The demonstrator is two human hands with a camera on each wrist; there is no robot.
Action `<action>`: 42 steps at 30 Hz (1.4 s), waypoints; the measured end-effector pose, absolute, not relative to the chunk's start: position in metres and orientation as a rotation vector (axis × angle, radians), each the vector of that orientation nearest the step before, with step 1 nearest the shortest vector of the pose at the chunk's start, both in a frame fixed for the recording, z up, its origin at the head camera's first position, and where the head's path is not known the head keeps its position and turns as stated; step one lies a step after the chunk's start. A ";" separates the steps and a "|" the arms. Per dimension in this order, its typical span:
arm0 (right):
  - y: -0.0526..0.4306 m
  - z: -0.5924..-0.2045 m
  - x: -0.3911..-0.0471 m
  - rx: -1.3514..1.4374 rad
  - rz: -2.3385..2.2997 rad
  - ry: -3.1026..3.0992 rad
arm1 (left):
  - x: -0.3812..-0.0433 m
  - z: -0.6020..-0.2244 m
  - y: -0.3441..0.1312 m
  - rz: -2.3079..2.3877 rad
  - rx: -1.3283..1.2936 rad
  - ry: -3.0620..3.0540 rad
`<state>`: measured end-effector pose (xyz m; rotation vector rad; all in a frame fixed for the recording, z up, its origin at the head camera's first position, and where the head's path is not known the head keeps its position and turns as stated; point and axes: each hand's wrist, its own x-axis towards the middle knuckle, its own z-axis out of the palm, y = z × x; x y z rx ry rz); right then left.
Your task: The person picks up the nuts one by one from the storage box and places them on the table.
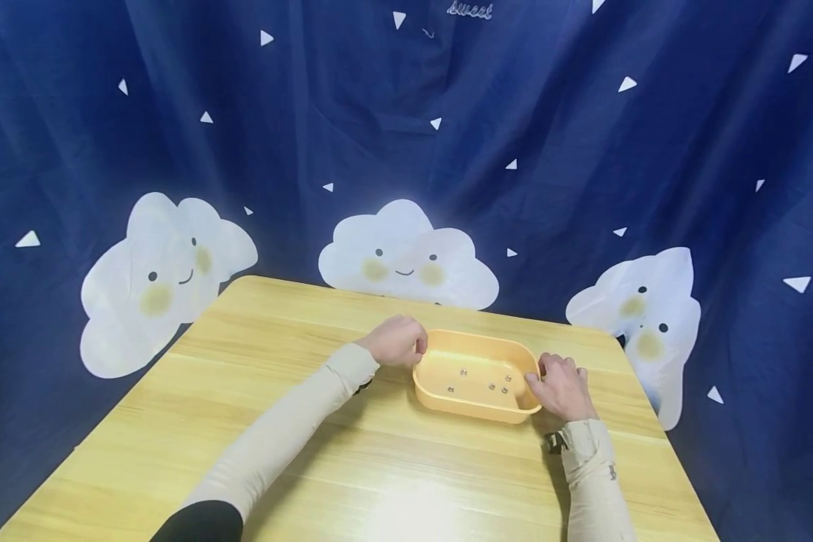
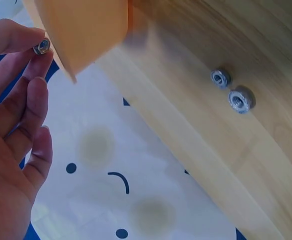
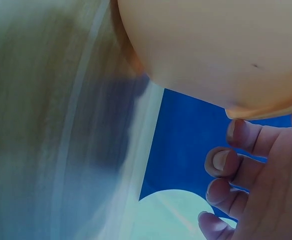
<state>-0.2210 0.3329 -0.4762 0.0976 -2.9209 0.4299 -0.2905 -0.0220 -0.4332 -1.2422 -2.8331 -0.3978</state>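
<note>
An orange oval tray (image 1: 447,410) sits on the table with several small metal nuts (image 1: 491,386) scattered over its floor. At the tray's left end, my left hand (image 1: 396,340) pinches a single metal nut (image 2: 42,46) between thumb and fingertips, right beside the rim. My right hand (image 1: 564,388) grips the tray's right end, its thumb over the rim and its fingers curled outside. In the left wrist view, two flanged nuts (image 2: 241,100) lie on the wood outside the tray; the left hand and arm hide them from the head view.
The light wooden table (image 1: 298,459) reaches back to a dark blue curtain (image 1: 379,98) printed with white clouds and triangles. The table's far edge runs close behind the tray.
</note>
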 end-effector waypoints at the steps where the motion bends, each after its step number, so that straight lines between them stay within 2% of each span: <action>1: 0.333 -0.476 -0.221 0.097 0.430 -2.922 | -0.291 -0.433 -0.023 -0.406 -1.233 -2.838; 15: 0.333 -0.476 -0.222 0.101 0.461 -2.899 | -0.295 -0.431 -0.049 -0.488 -1.164 -2.845; 42: 0.334 -0.479 -0.222 0.085 0.479 -2.914 | -0.304 -0.470 -0.112 -0.583 -0.951 -2.913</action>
